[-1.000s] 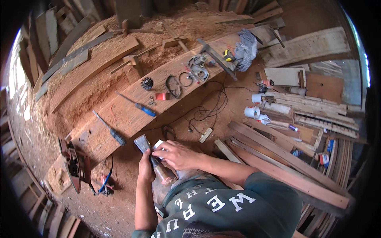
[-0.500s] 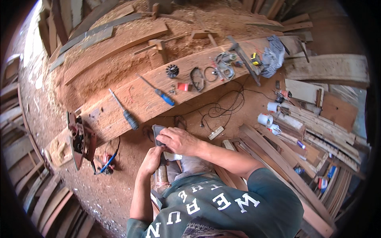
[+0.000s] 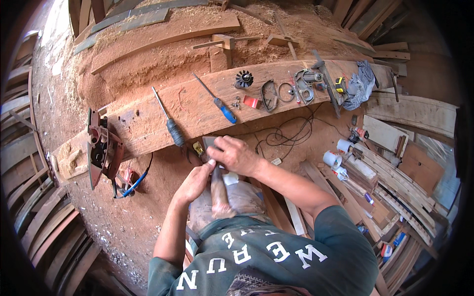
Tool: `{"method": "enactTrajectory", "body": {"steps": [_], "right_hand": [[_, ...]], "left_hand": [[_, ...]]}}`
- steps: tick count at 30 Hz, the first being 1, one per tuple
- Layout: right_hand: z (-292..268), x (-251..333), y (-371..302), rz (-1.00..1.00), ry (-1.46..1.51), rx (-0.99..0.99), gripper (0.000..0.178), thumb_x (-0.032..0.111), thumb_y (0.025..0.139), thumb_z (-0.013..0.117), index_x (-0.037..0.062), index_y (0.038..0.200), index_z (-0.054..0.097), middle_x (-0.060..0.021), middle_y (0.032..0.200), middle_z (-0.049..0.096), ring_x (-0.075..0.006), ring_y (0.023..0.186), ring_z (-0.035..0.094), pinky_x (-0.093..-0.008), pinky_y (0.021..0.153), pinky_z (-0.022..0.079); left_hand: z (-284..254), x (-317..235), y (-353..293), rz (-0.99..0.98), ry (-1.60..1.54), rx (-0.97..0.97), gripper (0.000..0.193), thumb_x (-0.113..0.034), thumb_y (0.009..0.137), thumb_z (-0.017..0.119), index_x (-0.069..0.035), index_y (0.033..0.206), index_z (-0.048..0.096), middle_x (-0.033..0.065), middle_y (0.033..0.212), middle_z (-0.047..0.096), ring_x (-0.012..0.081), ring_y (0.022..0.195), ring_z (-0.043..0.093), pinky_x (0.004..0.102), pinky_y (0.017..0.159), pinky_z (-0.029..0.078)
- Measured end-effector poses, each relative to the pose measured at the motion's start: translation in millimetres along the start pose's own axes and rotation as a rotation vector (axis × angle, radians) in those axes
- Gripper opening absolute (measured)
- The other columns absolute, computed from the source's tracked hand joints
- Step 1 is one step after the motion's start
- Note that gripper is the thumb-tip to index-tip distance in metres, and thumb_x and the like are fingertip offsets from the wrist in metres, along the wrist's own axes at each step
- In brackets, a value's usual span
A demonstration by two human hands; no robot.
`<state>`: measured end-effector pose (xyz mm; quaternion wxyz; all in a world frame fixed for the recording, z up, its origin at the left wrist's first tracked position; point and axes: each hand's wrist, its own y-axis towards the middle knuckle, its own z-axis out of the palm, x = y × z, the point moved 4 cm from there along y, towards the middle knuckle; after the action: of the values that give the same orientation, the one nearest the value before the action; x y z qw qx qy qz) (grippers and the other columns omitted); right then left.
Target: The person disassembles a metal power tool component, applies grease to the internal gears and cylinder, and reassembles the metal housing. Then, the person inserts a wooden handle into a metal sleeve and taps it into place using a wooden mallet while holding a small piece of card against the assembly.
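Observation:
Over my lap is a wide-bladed tool with a worn wooden handle (image 3: 219,196), most like a large chisel; the handle's end lies toward my body. My right hand (image 3: 235,156) is closed over its flat grey blade (image 3: 211,141). Close beside it, my left hand (image 3: 194,183) is closed, thumb up, at the neck of the tool. A small yellow and dark metal piece (image 3: 198,149) shows just beyond the left fingertips; whether that hand grips it is hidden. Nearest on the bench are a dark-handled screwdriver (image 3: 174,131) and a blue-handled screwdriver (image 3: 225,110).
Along the plank bench (image 3: 148,129) lie a black fan wheel (image 3: 244,79), a grey machine housing (image 3: 304,89), a hammer-like tool (image 3: 330,86), a tape measure (image 3: 340,84) and a rag (image 3: 362,86). A reddish power tool (image 3: 106,148) stands at the left end. Cable coils (image 3: 291,134) and planks lie around.
The whole view has shifted, so the bench sits further right. My hands have moved slightly up and right, the handle shows more fully, and the yellow piece has come into sight.

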<state>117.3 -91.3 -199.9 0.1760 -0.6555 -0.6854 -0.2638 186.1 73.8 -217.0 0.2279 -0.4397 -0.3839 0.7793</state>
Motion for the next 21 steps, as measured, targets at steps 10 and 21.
{"method": "enactTrajectory", "body": {"steps": [10, 21], "right_hand": [[-32.1, -41.8, 8.0, 0.357, 0.310, -0.229, 0.022, 0.003, 0.093, 0.069, 0.0000, 0.115, 0.070, -0.0128, 0.117, 0.070, -0.0310, 0.094, 0.067, -0.0407, 0.085, 0.058], [20.5, -71.1, 22.7, 0.318, 0.195, -0.136, 0.022, 0.012, 0.098, 0.071, 0.0022, 0.117, 0.074, -0.0147, 0.108, 0.074, -0.0334, 0.103, 0.071, -0.0422, 0.089, 0.059]], "left_hand": [[-18.0, 35.6, 86.6, 0.547, -0.120, -0.732, 0.040, 0.001, 0.094, 0.074, -0.002, 0.133, 0.069, 0.0123, 0.118, 0.075, 0.0182, 0.108, 0.069, 0.0326, 0.096, 0.055], [-27.3, 9.9, 101.1, 0.472, 0.339, -0.863, 0.035, -0.006, 0.095, 0.074, -0.006, 0.130, 0.072, 0.0256, 0.113, 0.075, 0.0382, 0.100, 0.076, 0.0428, 0.087, 0.060]]}}
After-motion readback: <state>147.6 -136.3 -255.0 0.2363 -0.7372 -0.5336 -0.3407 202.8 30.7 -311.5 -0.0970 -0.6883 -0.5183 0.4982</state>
